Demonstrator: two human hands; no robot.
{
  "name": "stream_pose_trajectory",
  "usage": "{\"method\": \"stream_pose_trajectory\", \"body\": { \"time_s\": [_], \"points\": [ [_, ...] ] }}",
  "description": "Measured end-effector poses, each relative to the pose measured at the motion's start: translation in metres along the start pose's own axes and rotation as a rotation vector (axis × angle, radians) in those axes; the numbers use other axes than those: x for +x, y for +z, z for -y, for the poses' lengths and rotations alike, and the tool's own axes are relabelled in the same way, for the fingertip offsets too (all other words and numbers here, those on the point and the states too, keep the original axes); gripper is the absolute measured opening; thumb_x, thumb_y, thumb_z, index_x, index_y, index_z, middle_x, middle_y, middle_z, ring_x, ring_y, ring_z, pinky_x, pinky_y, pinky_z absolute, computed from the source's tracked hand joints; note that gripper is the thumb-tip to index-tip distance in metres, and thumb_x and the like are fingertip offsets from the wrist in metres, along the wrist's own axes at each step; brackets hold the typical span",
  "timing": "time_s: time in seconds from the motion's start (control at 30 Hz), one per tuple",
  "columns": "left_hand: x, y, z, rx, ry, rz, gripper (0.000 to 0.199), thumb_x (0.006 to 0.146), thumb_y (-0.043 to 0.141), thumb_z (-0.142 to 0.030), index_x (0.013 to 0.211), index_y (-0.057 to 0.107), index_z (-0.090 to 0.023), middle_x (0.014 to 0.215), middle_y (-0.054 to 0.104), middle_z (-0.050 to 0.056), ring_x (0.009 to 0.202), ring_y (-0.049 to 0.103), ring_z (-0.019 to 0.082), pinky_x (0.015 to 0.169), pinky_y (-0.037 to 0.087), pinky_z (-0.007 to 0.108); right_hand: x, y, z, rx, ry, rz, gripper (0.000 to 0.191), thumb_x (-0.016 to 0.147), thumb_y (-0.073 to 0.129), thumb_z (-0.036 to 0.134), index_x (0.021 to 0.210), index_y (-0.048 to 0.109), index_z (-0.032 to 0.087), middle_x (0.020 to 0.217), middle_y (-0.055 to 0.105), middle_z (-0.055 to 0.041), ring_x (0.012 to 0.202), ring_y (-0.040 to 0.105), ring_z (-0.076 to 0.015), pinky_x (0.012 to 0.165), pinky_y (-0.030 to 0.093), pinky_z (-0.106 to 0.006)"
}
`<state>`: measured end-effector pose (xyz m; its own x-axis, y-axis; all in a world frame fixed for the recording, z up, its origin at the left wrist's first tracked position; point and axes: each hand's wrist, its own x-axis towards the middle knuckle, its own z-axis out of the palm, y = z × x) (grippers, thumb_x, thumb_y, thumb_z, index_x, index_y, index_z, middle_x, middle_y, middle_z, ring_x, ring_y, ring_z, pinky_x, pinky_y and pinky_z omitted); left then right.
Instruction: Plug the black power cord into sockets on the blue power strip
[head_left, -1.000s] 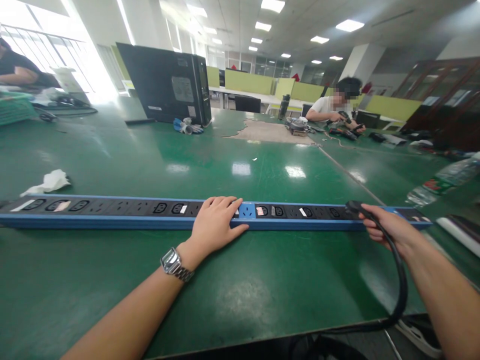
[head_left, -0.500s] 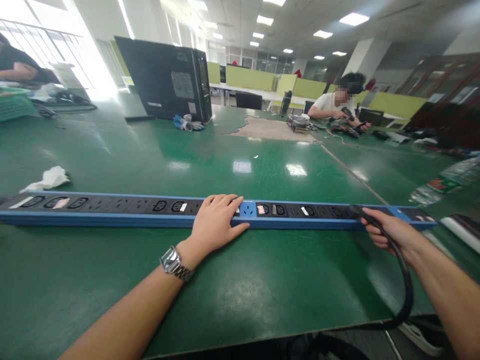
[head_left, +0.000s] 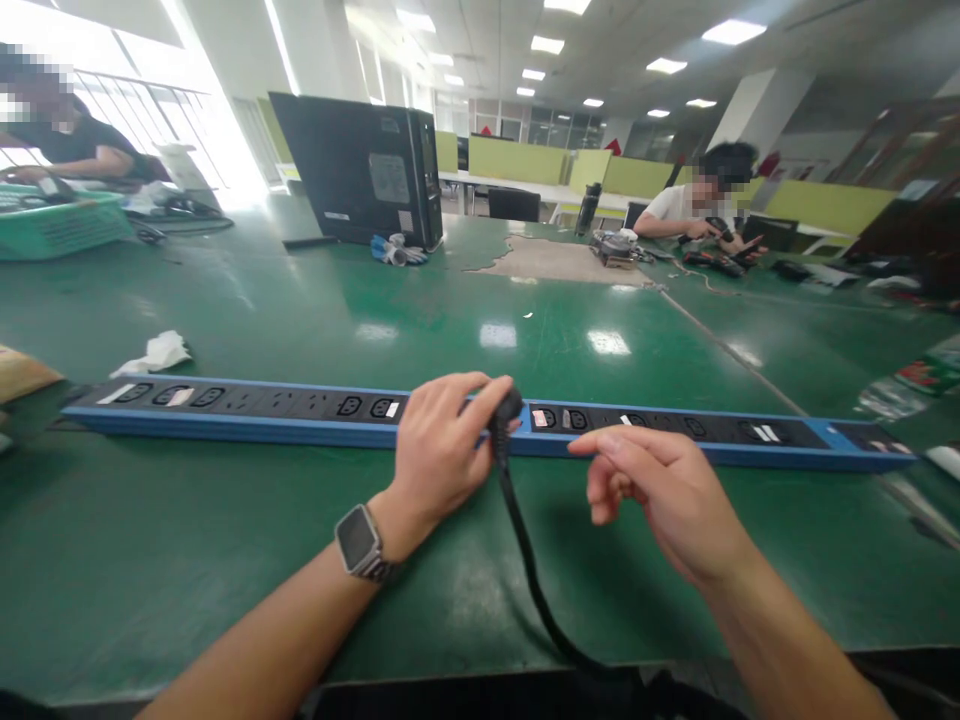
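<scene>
A long blue and black power strip (head_left: 285,403) lies across the green table. Over its middle, my left hand (head_left: 442,455), with a watch on the wrist, has its thumb and fingers closed on a black plug (head_left: 508,405). The plug's thick black cable (head_left: 529,560) hangs down over the table's near edge. My right hand (head_left: 660,490) is just in front of the strip, right of the plug, with its fingers apart and curled and nothing in them.
A black computer case (head_left: 367,170) stands at the back with gloves (head_left: 397,250) beside it. White tissue (head_left: 159,352) lies behind the strip, a plastic bottle (head_left: 915,380) at the right. A green basket (head_left: 75,228) is at far left. Two people sit across the table.
The black plug has gone from my right hand at the strip's right end to my left hand at its middle. My right hand has moved left and opened. The view has shifted slightly.
</scene>
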<state>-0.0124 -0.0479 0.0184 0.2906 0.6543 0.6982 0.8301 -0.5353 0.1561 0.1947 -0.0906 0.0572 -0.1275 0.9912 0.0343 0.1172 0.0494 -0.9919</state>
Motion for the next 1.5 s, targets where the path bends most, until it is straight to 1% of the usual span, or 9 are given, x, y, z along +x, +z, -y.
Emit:
{"method": "stream_pose_trajectory", "body": {
  "time_s": [0.13,0.27,0.4,0.6,0.8,1.0,1.13,1.27,1.5],
  "points": [
    [-0.013,-0.023,0.058,0.014,-0.199,-0.130,0.041,0.093,0.051,-0.038,0.132,0.048,-0.025,0.122,0.061,0.009,0.115,0.056,0.026,0.101,0.045,0.043,0.012,-0.015,-0.032,0.005,0.064,-0.041,0.041,0.077,0.068,0.053,0.079,0.071,0.013,0.057,0.064,-0.0033,0.046,0.060,-0.0134,0.043,0.044,-0.021],
    [-0.029,-0.034,0.097,-0.098,-0.195,0.022,0.039,0.089,0.058,-0.043,0.123,0.054,-0.024,0.114,0.065,0.007,0.105,0.062,0.025,0.096,0.049,0.040,0.024,-0.032,-0.075,-0.035,0.124,-0.208,0.042,0.076,0.069,0.055,0.069,0.067,0.014,0.046,0.054,0.0012,0.038,0.052,-0.0106,0.039,0.038,-0.020],
    [-0.027,-0.035,0.108,-0.222,-0.162,0.210,0.037,0.086,0.060,-0.045,0.114,0.061,-0.021,0.108,0.070,0.007,0.099,0.065,0.025,0.092,0.051,0.038,0.027,-0.037,-0.097,-0.105,0.082,-0.254,0.041,0.079,0.066,0.054,0.067,0.065,0.015,0.045,0.050,0.0029,0.038,0.049,-0.0104,0.041,0.038,-0.021],
    [0.003,-0.043,0.109,-0.231,-0.065,0.454,0.033,0.085,0.055,-0.037,0.113,0.067,-0.023,0.113,0.072,0.005,0.103,0.066,0.024,0.096,0.051,0.038,0.023,-0.033,-0.096,-0.220,0.026,-0.225,0.040,0.083,0.062,0.052,0.064,0.062,0.017,0.045,0.051,0.0027,0.040,0.050,-0.0118,0.044,0.039,-0.023],
    [0.003,-0.043,0.120,-0.300,-0.105,0.515,0.035,0.084,0.054,-0.034,0.115,0.068,-0.025,0.111,0.074,0.003,0.099,0.069,0.025,0.092,0.055,0.040,0.022,-0.033,-0.096,-0.268,0.007,-0.225,0.038,0.084,0.061,0.051,0.065,0.063,0.018,0.044,0.050,0.0029,0.039,0.049,-0.0127,0.044,0.038,-0.024],
    [0.008,-0.038,0.086,-0.461,-0.233,0.160,0.037,0.084,0.065,-0.039,0.118,0.066,-0.026,0.113,0.072,0.003,0.102,0.068,0.022,0.098,0.052,0.040,0.026,-0.031,-0.102,-0.316,-0.019,-0.243,0.038,0.084,0.059,0.050,0.063,0.064,0.018,0.044,0.047,0.0037,0.039,0.046,-0.0123,0.043,0.035,-0.024],
    [0.020,-0.004,0.045,-0.457,-0.081,0.312,0.034,0.086,0.060,-0.033,0.118,0.064,-0.023,0.114,0.072,0.004,0.103,0.067,0.021,0.096,0.052,0.037,0.025,-0.032,-0.104,-0.333,-0.044,-0.257,0.038,0.086,0.058,0.049,0.064,0.063,0.018,0.045,0.047,0.0041,0.040,0.045,-0.0113,0.044,0.035,-0.024],
    [0.023,0.027,0.028,-0.371,-0.055,0.347,0.030,0.087,0.057,-0.025,0.116,0.063,-0.023,0.112,0.071,0.004,0.103,0.066,0.022,0.094,0.051,0.039,0.023,-0.030,-0.098,-0.251,-0.005,-0.267,0.039,0.083,0.060,0.051,0.064,0.062,0.017,0.043,0.048,0.0039,0.038,0.047,-0.0107,0.042,0.036,-0.022],
    [0.019,0.030,0.031,-0.312,0.054,0.371,0.037,0.089,0.054,-0.022,0.125,0.059,-0.024,0.120,0.069,0.006,0.114,0.062,0.023,0.100,0.047,0.041,0.044,0.025,-0.049,0.086,0.364,0.009,0.052,0.084,0.053,0.065,0.069,0.062,0.016,0.042,0.057,-0.0006,0.031,0.052,-0.0109,0.030,0.032,-0.017]
  ]
}}
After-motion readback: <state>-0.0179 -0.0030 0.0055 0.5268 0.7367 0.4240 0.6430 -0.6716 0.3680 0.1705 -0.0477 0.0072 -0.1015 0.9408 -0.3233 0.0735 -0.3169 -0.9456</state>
